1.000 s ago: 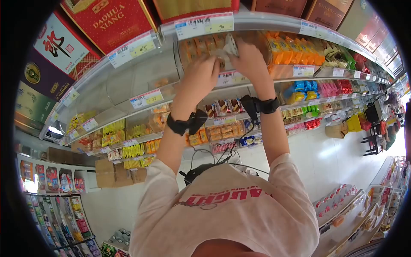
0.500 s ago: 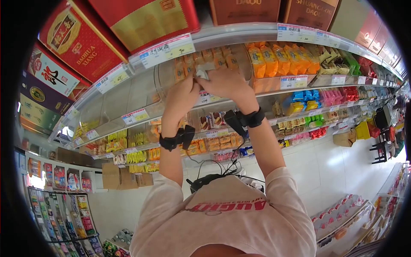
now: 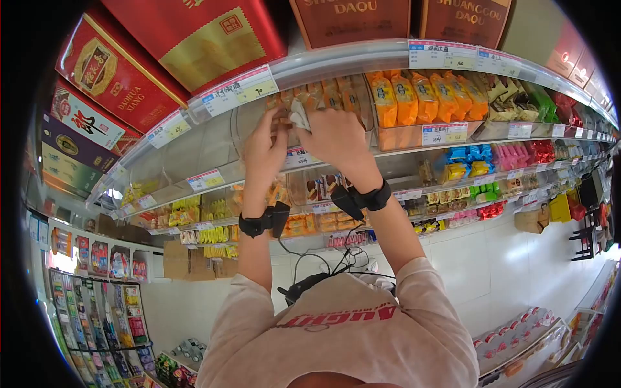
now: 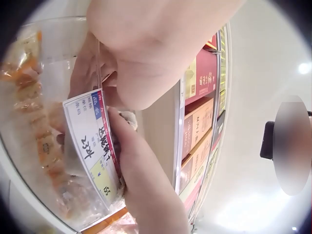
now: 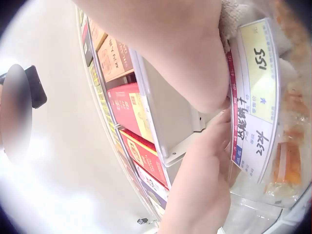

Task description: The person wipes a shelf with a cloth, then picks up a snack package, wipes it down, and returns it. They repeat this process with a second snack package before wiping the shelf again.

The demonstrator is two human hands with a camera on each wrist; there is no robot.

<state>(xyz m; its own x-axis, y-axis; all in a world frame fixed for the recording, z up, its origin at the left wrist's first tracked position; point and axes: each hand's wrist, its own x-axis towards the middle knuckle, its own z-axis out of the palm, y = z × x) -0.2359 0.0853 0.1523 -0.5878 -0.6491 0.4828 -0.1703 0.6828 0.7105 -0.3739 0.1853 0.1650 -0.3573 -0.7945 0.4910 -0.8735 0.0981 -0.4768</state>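
Note:
In the head view my right hand (image 3: 336,139) grips a whitish cloth (image 3: 299,115) at the front of a clear bin of orange-brown wrapped snacks (image 3: 331,92). Beside it, my left hand (image 3: 265,142) is at the bin's front edge. The left wrist view shows my left hand (image 4: 141,53) with fingers behind the clear wall and thumb in front, while my right hand (image 4: 151,180) lies near the price label (image 4: 90,151). From the right wrist, the cloth (image 5: 234,19) shows by my right hand (image 5: 180,53); some fingertips are hidden.
Bright orange packets (image 3: 427,97) fill the bin to the right. Boxed bottles, including a red box (image 3: 123,64), stand on the shelf above. Lower shelves hold more snacks (image 3: 466,161). Black cables (image 3: 330,258) hang between my arms.
The head view has shifted, with the shelf label now further left. The cloth, earlier sticking up from my right hand, sits lower between the hands at the bin's front edge.

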